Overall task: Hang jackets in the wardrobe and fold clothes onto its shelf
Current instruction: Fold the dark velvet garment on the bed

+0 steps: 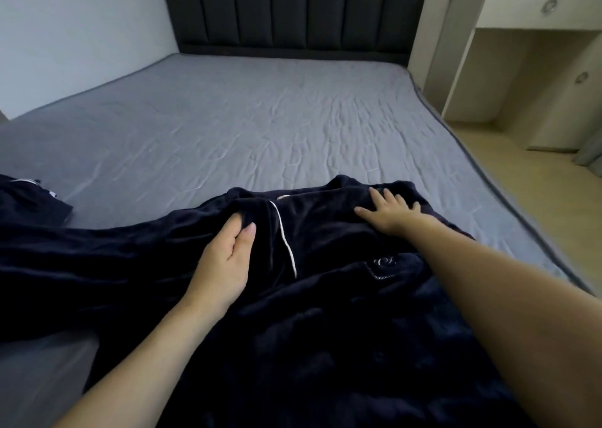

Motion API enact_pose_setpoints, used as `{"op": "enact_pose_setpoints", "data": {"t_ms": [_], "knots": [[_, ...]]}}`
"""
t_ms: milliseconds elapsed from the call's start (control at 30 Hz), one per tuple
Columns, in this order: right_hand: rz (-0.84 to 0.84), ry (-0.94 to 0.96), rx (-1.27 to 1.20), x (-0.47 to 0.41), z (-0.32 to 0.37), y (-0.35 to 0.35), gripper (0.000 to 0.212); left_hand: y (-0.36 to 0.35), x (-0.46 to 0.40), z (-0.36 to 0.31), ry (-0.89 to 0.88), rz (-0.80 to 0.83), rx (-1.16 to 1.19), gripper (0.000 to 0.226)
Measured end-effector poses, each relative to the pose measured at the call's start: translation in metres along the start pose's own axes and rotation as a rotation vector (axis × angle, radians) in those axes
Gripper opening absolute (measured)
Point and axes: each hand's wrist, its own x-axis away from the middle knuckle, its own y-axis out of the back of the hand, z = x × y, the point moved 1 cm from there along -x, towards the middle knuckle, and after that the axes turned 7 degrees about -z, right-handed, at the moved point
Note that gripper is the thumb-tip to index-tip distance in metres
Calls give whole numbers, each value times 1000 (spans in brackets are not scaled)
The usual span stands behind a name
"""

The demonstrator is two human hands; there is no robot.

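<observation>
A dark navy plush garment (342, 313) with thin white piping and a small embroidered mark lies spread over the near part of the bed. My left hand (224, 258) pinches a fold of the navy garment near its collar, between thumb and curled fingers. My right hand (389, 212) rests flat on the garment's far right shoulder with fingers spread. A second dark garment (29, 199) lies at the left edge of the bed, partly out of view.
The bed (277, 118) has a wrinkled grey sheet and a dark padded headboard (293, 11). A cream cabinet (521, 53) with round knobs stands at the right, beside wooden floor (537, 199). A white wall (81, 30) runs along the left.
</observation>
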Motion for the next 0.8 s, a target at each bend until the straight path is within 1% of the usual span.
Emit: {"op": "enact_pose_setpoints", "data": {"t_ms": [33,67,133,167,200,233,267,300,333,367,400,433,467,500,533,567,600,633,667,733,800], "knots": [[-10,-33,-16,-5,-4,-11,80,2,-6,-2,18,34,39,26],[-39,-66,-72,-10,-7,-16,80,5,-12,-1,59,74,90,31],[-86,-123,-157,-17,-12,-18,80,13,-23,11,211,117,182,50],[-103,-143,-143,-19,-15,-19,79,18,-24,20,293,109,169,59],[-117,-156,-115,-20,-19,-21,79,23,-22,27,371,104,80,66],[-130,-163,-83,-18,-22,-23,78,28,-17,34,456,128,-71,70],[-147,-161,-48,-16,-25,-27,78,33,-13,39,530,173,-229,69],[-166,-152,-7,-13,-26,-31,77,39,-10,41,541,214,-422,67],[-187,-150,39,-12,-26,-35,76,43,-11,40,482,187,-616,62],[-211,-150,82,-12,-23,-35,75,46,-17,36,357,54,-803,55],[-247,-130,109,-13,-17,-32,74,45,-25,29,156,-147,-934,46],[-287,-75,114,-13,-7,-29,74,37,-32,18,-46,-302,-977,37],[-316,16,97,-13,6,-25,74,24,-36,6,-226,-386,-957,34],[-321,123,67,-11,19,-25,74,6,-40,-3,-325,-352,-915,37],[-299,216,37,-6,30,-30,74,-13,-42,-5,-339,-213,-894,44],[-259,269,29,-1,37,-40,75,-31,-41,2,-309,-44,-910,52],[-229,282,41,4,39,-51,76,-45,-39,15,-250,133,-955,58],[-232,270,55,8,37,-62,78,-52,-37,33,-183,267,-984,62],[-261,248,67,10,33,-71,80,-53,-36,51,-132,328,-985,65],[-284,208,99,7,29,-78,81,-48,-35,75,-137,319,-983,70],[-220,161,147,6,33,-74,81,-34,-32,80,-140,351,-1031,72]]}}
